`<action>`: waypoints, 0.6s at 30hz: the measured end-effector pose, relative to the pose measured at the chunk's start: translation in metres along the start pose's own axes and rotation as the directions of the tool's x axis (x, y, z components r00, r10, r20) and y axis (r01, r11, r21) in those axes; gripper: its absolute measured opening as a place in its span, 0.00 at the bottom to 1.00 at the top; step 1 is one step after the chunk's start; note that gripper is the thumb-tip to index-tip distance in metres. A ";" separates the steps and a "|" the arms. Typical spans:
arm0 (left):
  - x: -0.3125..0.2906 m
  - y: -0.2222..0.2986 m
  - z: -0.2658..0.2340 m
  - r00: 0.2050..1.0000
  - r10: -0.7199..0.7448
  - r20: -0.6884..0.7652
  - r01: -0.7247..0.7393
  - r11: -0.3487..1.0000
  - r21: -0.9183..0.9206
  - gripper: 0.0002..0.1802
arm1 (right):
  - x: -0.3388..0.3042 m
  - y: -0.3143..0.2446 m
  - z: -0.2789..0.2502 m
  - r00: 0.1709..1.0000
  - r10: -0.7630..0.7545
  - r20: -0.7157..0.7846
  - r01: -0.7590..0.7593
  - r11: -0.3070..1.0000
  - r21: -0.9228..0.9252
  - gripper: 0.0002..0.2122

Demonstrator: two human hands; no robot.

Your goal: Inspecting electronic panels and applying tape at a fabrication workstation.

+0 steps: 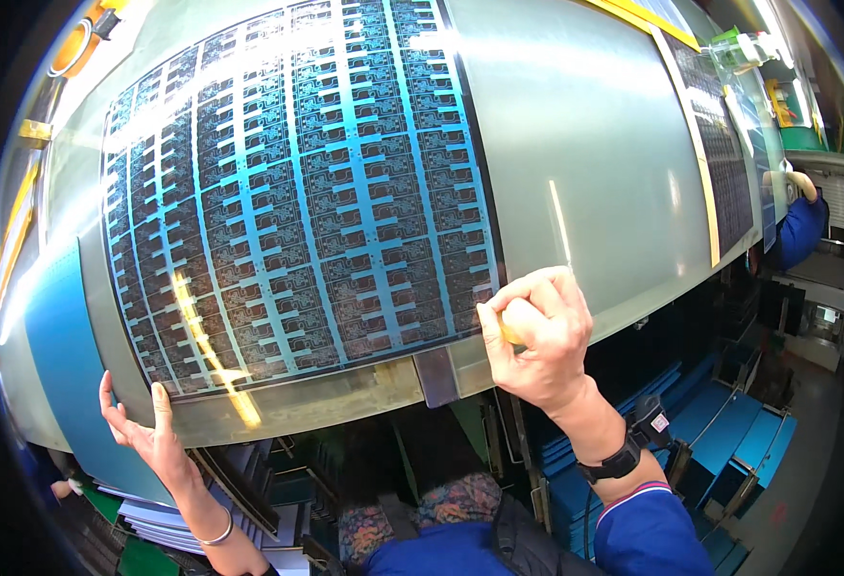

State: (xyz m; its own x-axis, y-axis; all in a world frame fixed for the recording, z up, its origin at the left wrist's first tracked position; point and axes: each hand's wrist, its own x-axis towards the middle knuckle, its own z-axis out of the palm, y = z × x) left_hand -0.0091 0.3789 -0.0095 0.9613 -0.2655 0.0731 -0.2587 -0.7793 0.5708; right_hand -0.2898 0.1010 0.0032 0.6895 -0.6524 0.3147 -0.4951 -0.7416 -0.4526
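A large sheet (316, 206) with a repeated black-and-blue circuit-board pattern lies flat on the pale green-grey tabletop (576, 144). At its near left corner, my left hand (148, 437) is open with fingers spread, the thumb at the sheet's edge and the other fingers over a plain blue panel (62, 317). My right hand (547, 336) is closed at the near right corner, its thumb tip touching or just beside the sheet's edge. Something yellow shows among its curled fingers; I cannot tell whether it is held or worn on a finger.
Another dark patterned sheet (710, 125) lies at the far right beyond a yellow strip (699, 173). Nearby is another person's blue sleeve (796, 235). Below the table edge stand racks with blue panels (739, 432). An orange tape roll (72, 48) sits at the far left.
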 end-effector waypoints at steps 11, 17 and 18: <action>-0.006 0.028 0.006 0.872 0.481 -0.091 -0.440 0.851 0.286 0.19 | -0.005 -0.016 0.006 0.999 0.007 -0.038 -0.012 0.990 -0.140 0.06; -0.100 0.145 0.082 0.297 0.819 0.491 -0.775 0.507 -0.378 0.27 | -0.011 -0.013 0.008 0.999 0.024 -0.027 -0.028 0.985 -0.170 0.05; -0.107 0.159 0.088 0.275 0.787 0.552 -0.732 0.544 -0.410 0.32 | -0.008 -0.016 0.007 0.999 0.035 -0.020 -0.038 0.986 -0.162 0.05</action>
State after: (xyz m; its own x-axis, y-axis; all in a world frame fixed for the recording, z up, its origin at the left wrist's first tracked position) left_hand -0.1614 0.2333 0.0016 0.0086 -0.9998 0.0178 -0.8056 0.0036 0.5925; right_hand -0.2840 0.1193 0.0017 0.6610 -0.6809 0.3154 -0.5998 -0.7320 -0.3232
